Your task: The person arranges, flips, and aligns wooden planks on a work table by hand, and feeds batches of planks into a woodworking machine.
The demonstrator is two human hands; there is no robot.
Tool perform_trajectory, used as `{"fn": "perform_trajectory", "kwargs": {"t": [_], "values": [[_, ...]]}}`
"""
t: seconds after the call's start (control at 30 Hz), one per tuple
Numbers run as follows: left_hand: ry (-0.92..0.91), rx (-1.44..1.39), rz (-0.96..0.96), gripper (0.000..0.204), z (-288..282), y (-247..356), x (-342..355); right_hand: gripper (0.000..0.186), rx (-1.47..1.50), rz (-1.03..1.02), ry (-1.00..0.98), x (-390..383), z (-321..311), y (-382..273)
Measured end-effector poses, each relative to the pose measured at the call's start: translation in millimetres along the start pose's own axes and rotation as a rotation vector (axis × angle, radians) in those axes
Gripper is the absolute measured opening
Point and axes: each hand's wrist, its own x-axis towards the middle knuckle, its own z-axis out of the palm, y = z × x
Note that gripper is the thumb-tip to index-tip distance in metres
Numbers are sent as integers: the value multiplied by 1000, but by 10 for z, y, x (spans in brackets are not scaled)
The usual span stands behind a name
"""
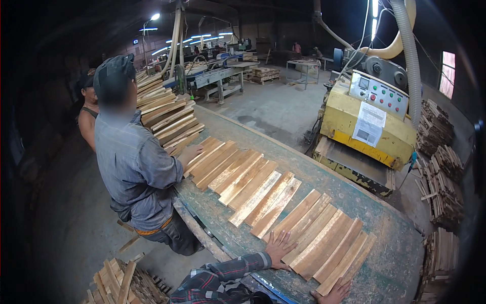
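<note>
A row of wooden slats [324, 233] lies side by side on the worn green table in front of me. My left hand [279, 249] rests at the near left end of this row, its fingers spread and touching the edge of the leftmost slat. Against the near end of the rightmost slat [347, 263] is my right hand [333, 294], fingers stretched out and partly cut off by the lower edge. A second group of slats [243, 177] lies farther left along the table, beyond a narrow gap.
A co-worker in a grey shirt [136, 152] stands at the left, one hand [191, 152] on the far slats. Behind are stacked slats [167, 114] and another person [87, 114]. A yellow machine [364, 121] stands across the table [390, 253]. Wood piles [119, 283] flank both sides.
</note>
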Motion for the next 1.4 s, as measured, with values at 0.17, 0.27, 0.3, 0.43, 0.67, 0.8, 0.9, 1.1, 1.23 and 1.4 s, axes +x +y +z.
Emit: {"fn": "perform_trajectory", "kwargs": {"t": [0.17, 0.27, 0.3, 0.43, 0.67, 0.8, 0.9, 1.1, 1.23, 1.4], "values": [[-48, -79, 88, 113, -180, 48, -8, 115, -35, 93, -83, -153, -198, -104], [99, -153, 77, 105, 10, -15, -28, 113, -13, -164, 115, -138, 333, 280], [182, -181, 88, 103, 55, -67, -35, 105, 49, -154, 115, -42, 141, 98], [134, -113, 60, 103, -21, -87, 53, 91, 175, -202, 200, 186, 82, 75], [59, -11, 123, 109, 5, 4, 288, 85, 175, -130, 198, 353, 117, 256], [40, 10, 98, 112, 0, 1, 687, 86, 176, -168, 177, 843, -13, 336], [84, 5, 76, 111, -75, -15, 1272, 86, 177, -194, 148, 1507, -114, 399], [260, 17, 3, 109, -210, -295, 3512, 93, 63, -228, 190, 3912, -376, 529], [176, -40, -232, 74, -639, -662, 5725, 95, 36, -285, 434, 6123, -646, 619], [305, -158, -37, 64, -849, -851, 5181, 57, 404, -345, 538, 5547, -811, 449]]}}
